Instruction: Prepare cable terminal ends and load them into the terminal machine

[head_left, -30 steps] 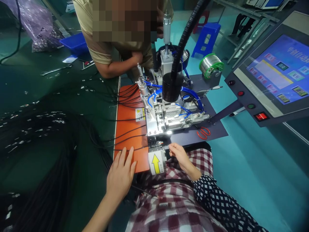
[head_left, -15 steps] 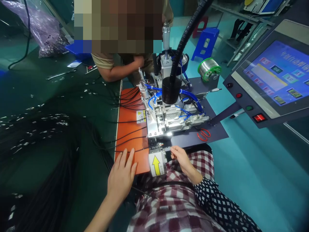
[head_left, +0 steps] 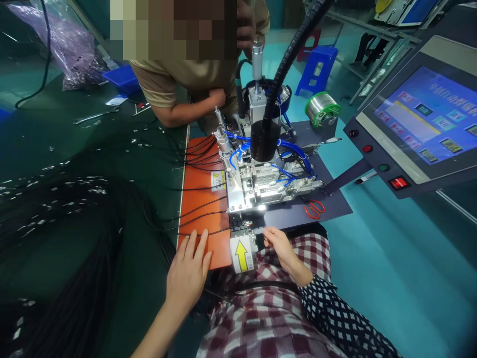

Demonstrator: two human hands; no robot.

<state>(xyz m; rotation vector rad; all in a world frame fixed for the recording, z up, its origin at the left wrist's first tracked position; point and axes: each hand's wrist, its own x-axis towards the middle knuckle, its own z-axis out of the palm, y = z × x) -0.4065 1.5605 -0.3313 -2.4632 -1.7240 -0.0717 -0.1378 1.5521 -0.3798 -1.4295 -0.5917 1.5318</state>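
My left hand (head_left: pixel 188 271) lies flat with fingers spread on the orange plate (head_left: pixel 203 219), its fingertips close to a thin black cable (head_left: pixel 208 233). That cable runs across the plate into the metal machine (head_left: pixel 257 184), with several others lying farther back. My right hand (head_left: pixel 278 243) hovers just off the machine's near right corner, fingers curled and thumb pressed to them. Whatever it may hold is hidden. Between the hands sits a white end block with a yellow arrow label (head_left: pixel 242 253).
Bundles of black cables (head_left: pixel 74 238) cover the dark green table at left. A control screen (head_left: pixel 428 114) stands at right. Red-handled scissors (head_left: pixel 315 209) and a solder wire spool (head_left: pixel 322 109) lie on the base. A co-worker's forearm (head_left: pixel 194 109) rests beyond the machine. A black lamp (head_left: pixel 265 141) hangs above.
The co-worker across the table has shifted, and a raised hand now shows near the head. My own hands and the cables stay almost where they were.
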